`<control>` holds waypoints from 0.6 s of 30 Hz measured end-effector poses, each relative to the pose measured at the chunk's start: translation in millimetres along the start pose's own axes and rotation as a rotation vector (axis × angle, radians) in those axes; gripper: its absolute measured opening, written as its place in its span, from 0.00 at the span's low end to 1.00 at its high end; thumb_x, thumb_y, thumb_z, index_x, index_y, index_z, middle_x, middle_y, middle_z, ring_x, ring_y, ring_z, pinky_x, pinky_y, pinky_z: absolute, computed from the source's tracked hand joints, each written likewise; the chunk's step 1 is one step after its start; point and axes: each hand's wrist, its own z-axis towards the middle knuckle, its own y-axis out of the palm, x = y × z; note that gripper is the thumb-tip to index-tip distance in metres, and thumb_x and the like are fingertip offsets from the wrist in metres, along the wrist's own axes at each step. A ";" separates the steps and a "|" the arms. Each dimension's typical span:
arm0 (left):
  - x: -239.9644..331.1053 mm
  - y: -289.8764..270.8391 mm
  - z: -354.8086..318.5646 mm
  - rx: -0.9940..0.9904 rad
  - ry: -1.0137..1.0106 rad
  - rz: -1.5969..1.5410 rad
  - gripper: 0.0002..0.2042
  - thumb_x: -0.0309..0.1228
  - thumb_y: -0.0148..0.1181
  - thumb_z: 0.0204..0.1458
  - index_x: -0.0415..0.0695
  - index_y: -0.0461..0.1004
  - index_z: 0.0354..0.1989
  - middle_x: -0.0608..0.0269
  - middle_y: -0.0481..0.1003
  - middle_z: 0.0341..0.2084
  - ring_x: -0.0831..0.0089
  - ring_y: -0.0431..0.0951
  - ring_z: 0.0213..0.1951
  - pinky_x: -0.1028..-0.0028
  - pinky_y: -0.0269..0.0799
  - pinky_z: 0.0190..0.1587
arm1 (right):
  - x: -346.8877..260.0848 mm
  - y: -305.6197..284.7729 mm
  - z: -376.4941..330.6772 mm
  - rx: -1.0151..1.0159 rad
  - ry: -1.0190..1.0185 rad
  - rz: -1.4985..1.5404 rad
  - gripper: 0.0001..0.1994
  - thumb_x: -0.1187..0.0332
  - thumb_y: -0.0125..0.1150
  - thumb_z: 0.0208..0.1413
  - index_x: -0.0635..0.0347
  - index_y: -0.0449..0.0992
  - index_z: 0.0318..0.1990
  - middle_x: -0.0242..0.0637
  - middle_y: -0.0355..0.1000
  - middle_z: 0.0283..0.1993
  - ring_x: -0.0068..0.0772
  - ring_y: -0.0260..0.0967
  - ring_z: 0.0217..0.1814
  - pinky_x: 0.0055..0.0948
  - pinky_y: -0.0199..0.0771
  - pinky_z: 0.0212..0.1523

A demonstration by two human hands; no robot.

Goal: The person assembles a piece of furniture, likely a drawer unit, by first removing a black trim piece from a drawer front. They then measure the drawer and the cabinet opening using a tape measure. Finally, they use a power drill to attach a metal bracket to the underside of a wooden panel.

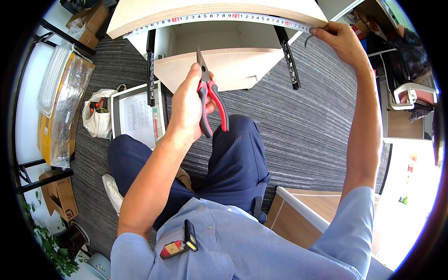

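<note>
My left hand (pixel 185 109) is closed round needle-nose pliers (pixel 225 116) with red and black handles. Their jaws point away from me, in front of a light-wood drawer front (pixel 224 67). Above it, a white measuring tape (pixel 205 17) runs along the front edge of the cabinet top (pixel 219 6). At that top's right corner my right hand (pixel 347 46) pinches the tape's end between thumb and fingers, and a short dark curved strip (pixel 306 41) hangs beside the fingertips. Black drawer slides (pixel 150 70) jut out on both sides of the open cabinet.
On the floor at left lie a pulled-out white drawer (pixel 115 112) with papers inside and a cloth bag (pixel 97 127) of tools. Wrapped packages (pixel 63 112) lean by the left wall, near a cardboard box (pixel 63 196). A wood-and-white cabinet (pixel 298 210) stands at my right.
</note>
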 end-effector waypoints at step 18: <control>-252.3 -225.8 62.7 -0.011 -0.404 1.609 0.24 0.43 0.41 0.63 0.34 0.79 0.40 0.37 0.76 0.41 0.43 0.75 0.47 0.54 0.69 0.53 | 13.1 -6.1 -77.6 -0.319 0.216 0.120 0.18 0.53 0.67 0.48 0.61 0.83 0.30 0.30 0.68 0.19 0.21 0.59 0.20 0.27 0.55 0.22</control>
